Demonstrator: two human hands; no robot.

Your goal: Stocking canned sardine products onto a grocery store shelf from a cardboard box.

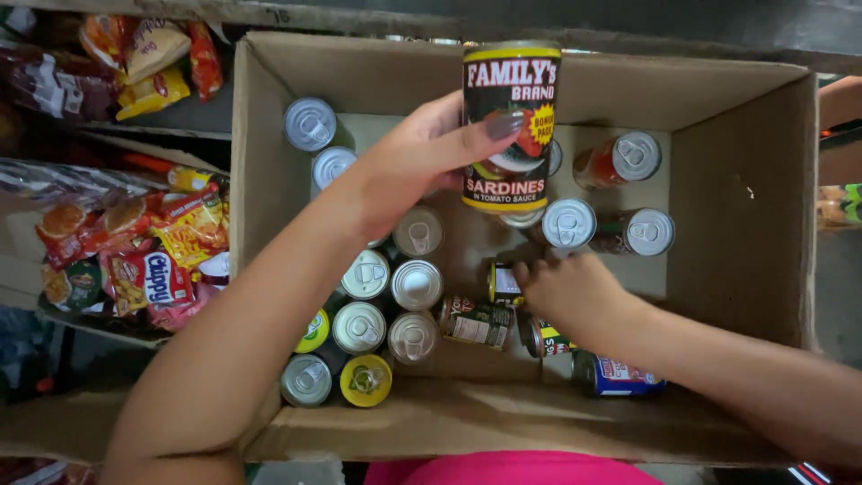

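- Left hand [415,160]: its grip is wrapped round a tall black and yellow tin [510,126], thumb across the label, held upright above the cardboard box [732,216].
- Right hand [575,289]: low inside the box, fingers curled onto a small tin [505,284] lying on its side; how firmly they grip is hidden.

Left hand [422,157] holds a black sardine can [510,126] upright above the cardboard box [736,198]; right hand [575,292] reaches among cans lying inside the box.
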